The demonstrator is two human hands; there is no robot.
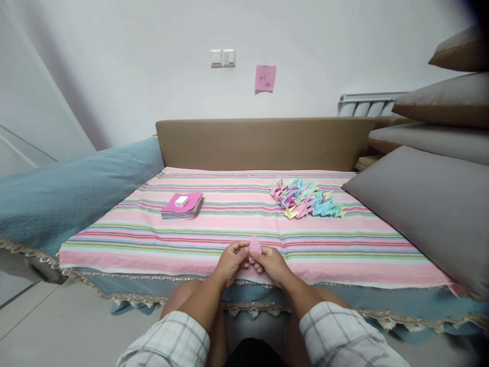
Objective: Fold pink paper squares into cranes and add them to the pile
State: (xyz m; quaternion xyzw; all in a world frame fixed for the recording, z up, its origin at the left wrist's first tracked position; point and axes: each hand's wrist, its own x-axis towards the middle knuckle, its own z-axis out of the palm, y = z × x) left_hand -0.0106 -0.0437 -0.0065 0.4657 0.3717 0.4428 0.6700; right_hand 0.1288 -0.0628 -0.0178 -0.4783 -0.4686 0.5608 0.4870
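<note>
Checked white sleeves (171,339) nearest the camera, leading in from left and right to bare forearms and, between them, a folded pink paper (254,244), held upright with its narrow point away from the lap, just over the near edge of a striped cloth (229,183). Pinched at its left side between thumb and fingers of the left hand (231,260), and at its lower right between thumb and fingers of the right hand (273,262), with both sets of fingertips close together. Apparently midway through folding, judging by the slim, pointed outline and by no spread wings or bent neck to be seen; finer creases too small to tell. For any further crease, a steady hold with one hand, edges lined up, and light, even pressure called for, so as not to skew or tear the tip. Beyond, to the far right on the cloth, a heap of folded paper cranes (301,199) in pink, blue, yellow, green and purple, apparently finished. To the left, well apart from the heap, a paper stack (183,215) with a pink sheet on top and a small white block (181,200) resting on that. Farther out, a brown backrest (248,145) along the far side and grey cushions (424,199) to the right.
</note>
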